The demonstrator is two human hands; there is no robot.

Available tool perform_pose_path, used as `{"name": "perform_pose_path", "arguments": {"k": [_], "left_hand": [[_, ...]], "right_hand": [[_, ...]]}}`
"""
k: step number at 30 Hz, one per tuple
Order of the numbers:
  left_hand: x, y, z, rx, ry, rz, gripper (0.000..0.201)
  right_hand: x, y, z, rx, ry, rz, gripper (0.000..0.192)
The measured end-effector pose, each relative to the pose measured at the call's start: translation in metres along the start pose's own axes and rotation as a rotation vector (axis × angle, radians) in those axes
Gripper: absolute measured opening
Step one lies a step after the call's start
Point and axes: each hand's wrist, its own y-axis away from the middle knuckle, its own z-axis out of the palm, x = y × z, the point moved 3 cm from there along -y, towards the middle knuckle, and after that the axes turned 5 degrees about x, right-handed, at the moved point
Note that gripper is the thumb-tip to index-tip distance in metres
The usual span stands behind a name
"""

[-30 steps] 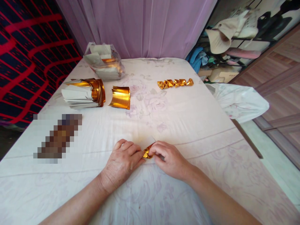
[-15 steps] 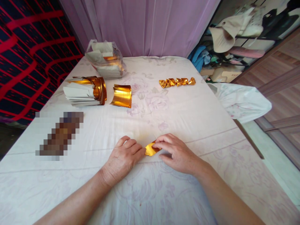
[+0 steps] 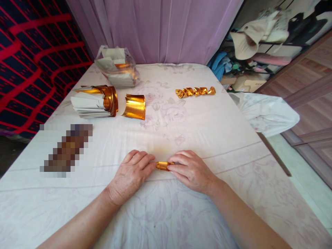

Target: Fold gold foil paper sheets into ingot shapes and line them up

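Both hands, left [image 3: 131, 173] & right [image 3: 192, 170], pinch a folded gold foil strip [image 3: 163, 165] at lower centre, fingers closed on its ends; prob. light, thin, creases easily; best held by the ends.

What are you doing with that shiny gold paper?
A person is pressing a small piece of gold foil paper flat on the cloth-covered table, left hand at one end and right hand at the other. Farther back lie a row of folded gold pieces, a curled gold sheet, a stack of paper sheets and a plastic bag of more paper.
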Motion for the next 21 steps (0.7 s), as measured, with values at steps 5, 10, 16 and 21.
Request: {"name": "perform_pose_path", "arguments": {"k": [5, 10, 16, 21], "left_hand": [[0.001, 0.002, -0.005, -0.040, 0.048, -0.075, 0.014], [0.011, 0.000, -0.004, -0.052, 0.053, -0.203, 0.019], [0.015, 0.002, 0.002, -0.050, -0.001, -0.224, 0.010], [0.016, 0.004, 0.003, -0.039, 0.058, -0.233, 0.011]], "right_hand": [[-0.015, -0.003, 0.008, -0.038, 0.007, -0.045, 0.016], [-0.024, -0.004, 0.017, -0.034, 0.005, -0.024, 0.021], [-0.018, -0.001, 0.014, -0.064, -0.054, 0.021, 0.012], [-0.008, 0.002, 0.009, -0.061, -0.081, 0.071, 0.010]]}}
